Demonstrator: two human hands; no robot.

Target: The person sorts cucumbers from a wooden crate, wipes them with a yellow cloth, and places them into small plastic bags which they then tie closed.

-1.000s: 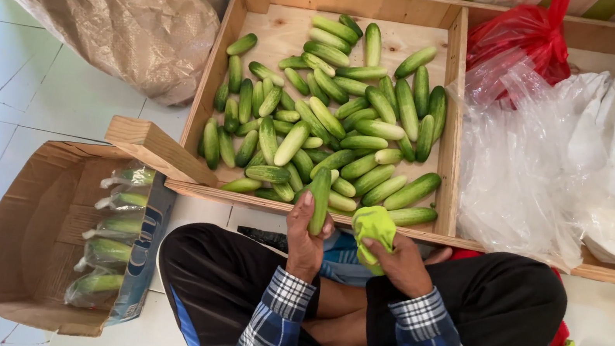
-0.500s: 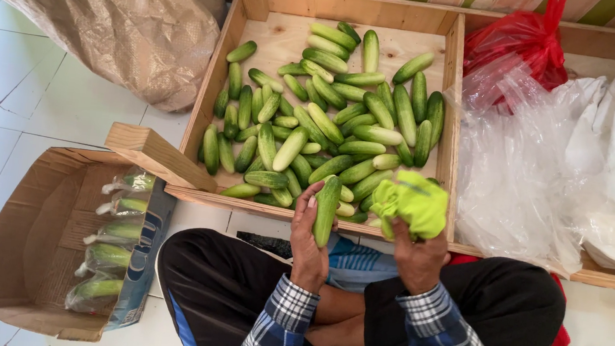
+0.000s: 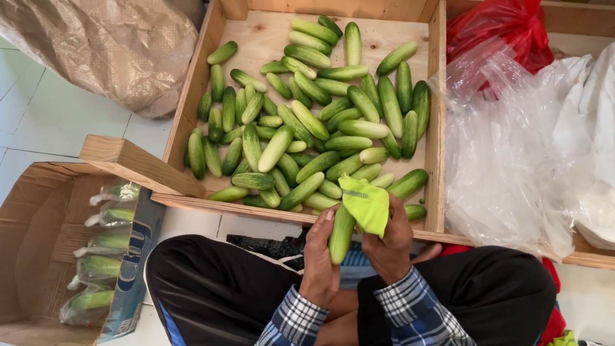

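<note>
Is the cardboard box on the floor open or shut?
Open. The cardboard box has its flaps spread, and bagged cucumbers show inside along its right wall.

Tray: far centre, cucumbers in it.
Box: near left, bagged cucumbers inside.
Sack: far left.
Bags: right of tray.

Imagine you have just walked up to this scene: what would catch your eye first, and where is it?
First, the heap of green cucumbers filling the wooden crate at the top centre. Next, just below its front edge, the left hand holds one cucumber upright while the right hand presses a yellow-green cloth against it. At lower left, a cardboard box holds bagged cucumbers.
</note>
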